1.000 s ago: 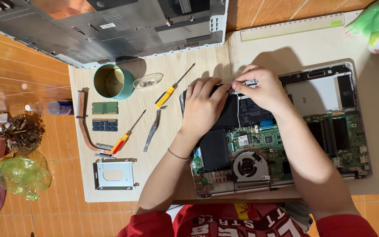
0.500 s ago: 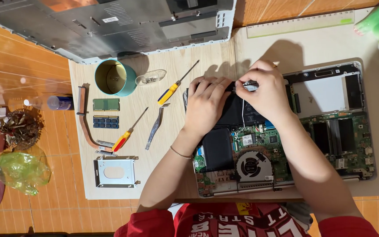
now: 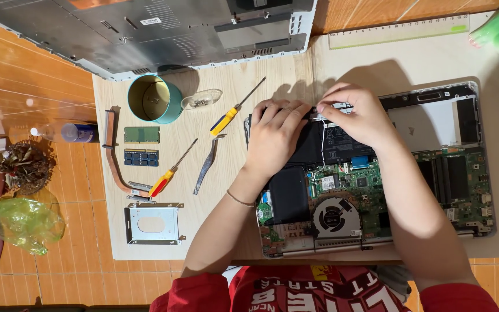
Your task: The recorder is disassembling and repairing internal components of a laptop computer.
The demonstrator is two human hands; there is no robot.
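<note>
An opened laptop base (image 3: 463, 173) lies on the wooden board with its green circuit board, black battery (image 3: 290, 193) and round fan (image 3: 336, 218) exposed. My left hand (image 3: 275, 136) rests flat on the battery's upper left corner. My right hand (image 3: 356, 115) pinches a small silver part at the chassis's top edge, where a thin white wire (image 3: 322, 147) runs down. Both hands touch each other near the top middle of the laptop.
Left of the laptop lie two screwdrivers (image 3: 235, 110) (image 3: 171, 170), metal tweezers (image 3: 206, 164), two memory sticks (image 3: 141, 145), a copper heat pipe (image 3: 114, 153), a drive bracket (image 3: 153, 223), a teal cup (image 3: 151, 98) and a clear dish of screws (image 3: 200, 101). The laptop's grey bottom cover (image 3: 163, 29) and a ruler (image 3: 399, 30) sit at the far edge.
My hands stay at the same spot on the laptop's top edge; the fingers shift slightly. The view has drifted a little.
</note>
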